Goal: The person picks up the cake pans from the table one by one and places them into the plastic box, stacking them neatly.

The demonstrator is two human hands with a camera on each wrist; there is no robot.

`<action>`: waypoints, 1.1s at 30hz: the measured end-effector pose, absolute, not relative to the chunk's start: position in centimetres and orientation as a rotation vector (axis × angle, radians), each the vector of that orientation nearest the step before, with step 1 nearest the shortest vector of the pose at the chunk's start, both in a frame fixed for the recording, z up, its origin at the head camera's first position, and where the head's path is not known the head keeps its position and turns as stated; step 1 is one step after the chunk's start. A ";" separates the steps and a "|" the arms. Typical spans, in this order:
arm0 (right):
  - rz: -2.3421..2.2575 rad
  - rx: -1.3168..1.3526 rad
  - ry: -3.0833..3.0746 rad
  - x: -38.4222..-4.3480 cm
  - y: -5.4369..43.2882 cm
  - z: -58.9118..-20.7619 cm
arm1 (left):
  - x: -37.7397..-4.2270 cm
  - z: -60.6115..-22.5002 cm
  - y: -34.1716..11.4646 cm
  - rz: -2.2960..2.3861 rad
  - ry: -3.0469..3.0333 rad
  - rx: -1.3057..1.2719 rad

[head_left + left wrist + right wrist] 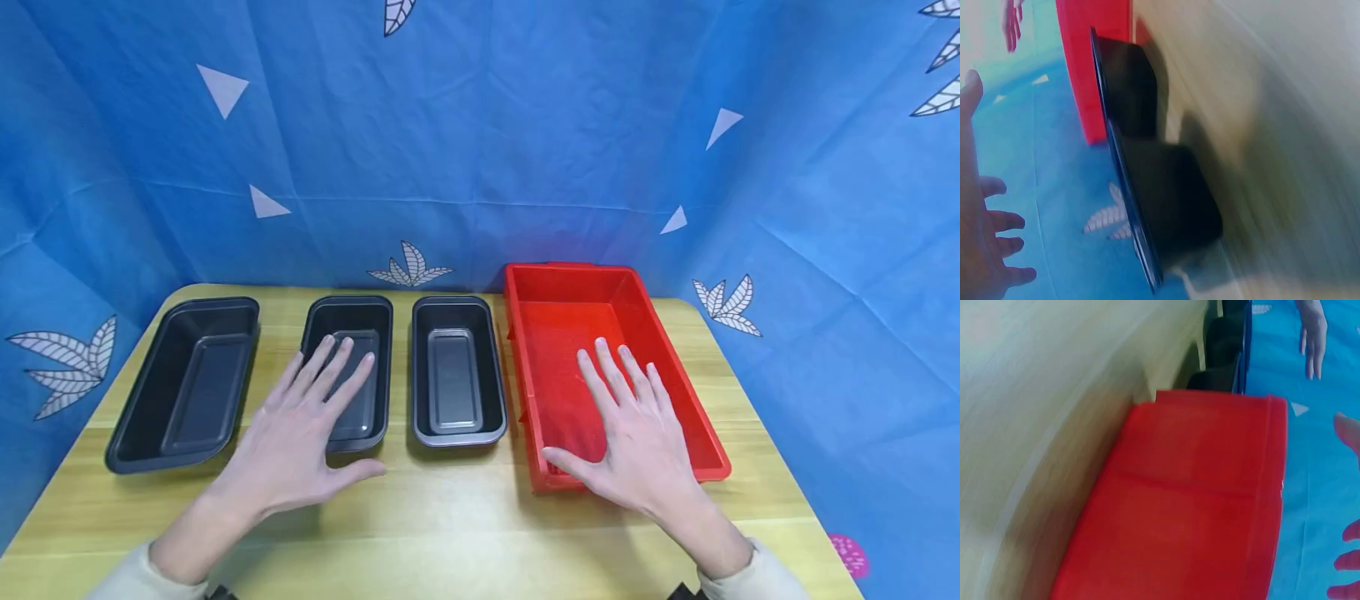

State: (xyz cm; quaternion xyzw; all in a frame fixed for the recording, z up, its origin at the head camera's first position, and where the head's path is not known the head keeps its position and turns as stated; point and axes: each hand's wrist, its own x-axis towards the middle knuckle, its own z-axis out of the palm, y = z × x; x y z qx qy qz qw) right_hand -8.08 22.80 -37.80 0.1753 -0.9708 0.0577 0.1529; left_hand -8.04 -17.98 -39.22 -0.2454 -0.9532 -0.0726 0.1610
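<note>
My left hand (pixel 288 446) is spread palm down in the air over the near part of the middle dark loaf pan (pixel 347 312), its fingers straight and holding nothing. In the left wrist view that hand (pixel 982 231) is apart from the pans. Spread in the same way, my right hand (pixel 641 446) hovers over the near end of the red plastic tray (pixel 536 400), which it partly hides. The right wrist view shows the tray's side wall (pixel 1179 487), with the fingertips (pixel 1350 559) clear of it at the right edge.
Another dark loaf pan (pixel 250 312) stands at the far left and a third (pixel 459 437) between the middle pan and the tray. All sit on a wooden table (pixel 420 533). A blue patterned cloth (pixel 480 125) hangs behind and at both sides.
</note>
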 end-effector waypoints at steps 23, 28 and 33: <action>0.639 0.144 -2.839 -9.5 30.3 -35.6 | -6.7 -38.5 -28.5 -0.304 -2.856 -0.389; 0.660 0.029 -2.921 -10.0 32.1 -35.5 | -6.8 -38.6 -30.6 -0.324 -2.937 -0.196; 0.781 -0.051 -2.956 -10.7 34.0 -35.8 | -7.0 -38.9 -32.7 -0.328 -2.975 -0.062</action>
